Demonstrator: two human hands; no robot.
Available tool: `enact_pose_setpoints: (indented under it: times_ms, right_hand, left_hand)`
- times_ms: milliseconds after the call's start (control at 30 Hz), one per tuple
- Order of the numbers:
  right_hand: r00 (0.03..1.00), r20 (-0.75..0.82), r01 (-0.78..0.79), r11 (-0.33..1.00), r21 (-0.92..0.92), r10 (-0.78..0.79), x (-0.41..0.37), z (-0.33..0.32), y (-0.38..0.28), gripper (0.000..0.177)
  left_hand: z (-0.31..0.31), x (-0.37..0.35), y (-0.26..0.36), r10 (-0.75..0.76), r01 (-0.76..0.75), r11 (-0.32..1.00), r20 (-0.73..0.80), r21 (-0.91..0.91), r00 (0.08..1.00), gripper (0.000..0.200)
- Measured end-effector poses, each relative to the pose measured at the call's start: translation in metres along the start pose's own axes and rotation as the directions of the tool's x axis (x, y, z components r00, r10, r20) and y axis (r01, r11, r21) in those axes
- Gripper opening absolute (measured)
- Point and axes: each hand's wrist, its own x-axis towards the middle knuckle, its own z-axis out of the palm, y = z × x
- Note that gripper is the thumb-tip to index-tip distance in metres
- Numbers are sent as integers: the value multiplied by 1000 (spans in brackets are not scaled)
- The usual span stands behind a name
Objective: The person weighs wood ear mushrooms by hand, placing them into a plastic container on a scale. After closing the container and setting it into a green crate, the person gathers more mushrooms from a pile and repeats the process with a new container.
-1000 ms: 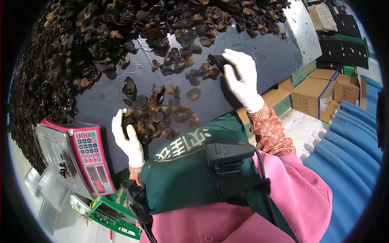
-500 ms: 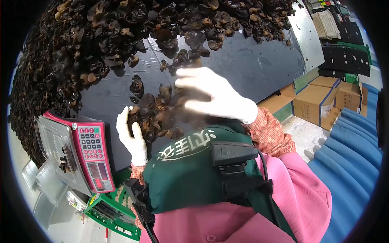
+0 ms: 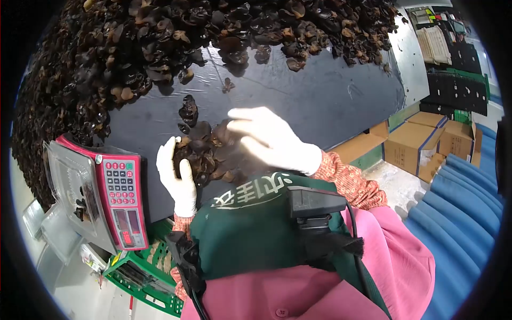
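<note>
A small heap of dark wood ear mushrooms [image 3: 200, 154] lies on the dark tabletop [image 3: 320, 90] close to my apron. My left hand [image 3: 177, 178], in a white glove, is cupped at the heap's left side with thumb and fingers apart. On the opposite side is my right hand [image 3: 277, 141], also gloved, its fingers spread over the heap's right edge. Mushrooms under its fingertips are blurred by motion. One wood ear [image 3: 188, 110] sits just above the heap, and a smaller piece [image 3: 228, 85] lies farther off.
A large bank of wood ears [image 3: 160, 32] covers the table's back and left. A pink scale [image 3: 120, 197] with a clear tray [image 3: 74, 186] stands at left, above a green crate [image 3: 144, 282]. Cardboard boxes [image 3: 408, 141] and a blue sheet [image 3: 453, 208] are at right.
My right hand has drawn toward my body, and mushrooms that lay beyond its fingers have come in to the small heap. My left hand has stayed beside the heap.
</note>
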Motion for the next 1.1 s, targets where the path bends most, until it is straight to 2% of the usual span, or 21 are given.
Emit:
enact_pose_setpoints:
  times_ms: [67,100,200,233,300,333,400,467,500,533,567,600,633,733,800,867,967,1067,1100]
  right_hand:
    - [986,18,165,986,28,-165,2,3,-3,32]
    - [979,51,195,980,27,-196,8,1,-5,32]
    - [967,-86,219,956,-194,-239,32,-4,20,36]
    - [960,-168,165,938,-305,-224,45,-6,31,36]
    - [928,-318,15,870,-493,-196,74,-13,36,36]
    - [911,-364,-56,817,-574,-194,83,-9,46,28]
    - [957,-237,-8,805,-593,-165,86,-11,66,20]
    - [957,-231,33,853,-521,-178,76,-8,63,13]
    - [979,-170,26,892,-452,-115,69,-10,47,14]
    - [986,-120,64,930,-363,-115,59,-9,38,17]
    - [998,-36,45,982,-184,-52,49,-11,27,20]
    - [998,57,1,1000,-3,-1,43,-17,13,22]
    - [944,259,-278,915,293,204,41,-29,-1,27]
    - [991,-27,-126,990,56,128,41,-44,21,28]
    - [945,-289,-216,958,-191,155,48,-46,46,29]
    - [931,-349,-224,918,-328,103,57,-45,66,29]
    - [963,-268,-150,823,-548,-3,65,-35,86,30]
    - [951,-253,-247,928,-280,177,63,-33,81,28]
    - [921,-190,-357,932,-66,340,64,-35,64,27]
  left_hand:
    - [1,-1,-2,5,-5,1000,-3,-2,1000,45]
    - [1,0,-3,10,-10,1000,-9,0,1000,45]
    - [1,1,-1,31,-31,999,-13,22,999,45]
    - [1,4,-2,85,-84,995,-15,59,996,45]
    - [1,4,-2,93,-91,993,-22,75,995,46]
    - [1,4,-2,98,-96,992,-24,83,995,46]
    - [1,3,0,93,-91,993,-28,72,995,47]
    - [0,5,0,91,-88,993,-36,73,995,46]
    - [0,4,0,87,-84,993,-34,78,996,46]
    - [0,3,0,84,-82,993,-29,81,996,46]
    - [0,3,1,65,-63,996,-31,68,997,45]
    - [1,3,0,63,-61,996,-30,63,998,45]
    - [0,2,-2,61,-60,997,-25,57,998,45]
    - [0,1,-3,41,-40,999,-15,26,999,44]
    - [0,1,-3,43,-42,999,-13,23,999,44]
    - [2,1,-3,51,-50,999,-20,16,999,44]
    - [1,1,1,40,-39,999,-25,28,999,45]
    - [1,1,0,49,-48,998,-32,47,998,45]
    - [1,1,0,51,-50,998,-28,47,998,45]
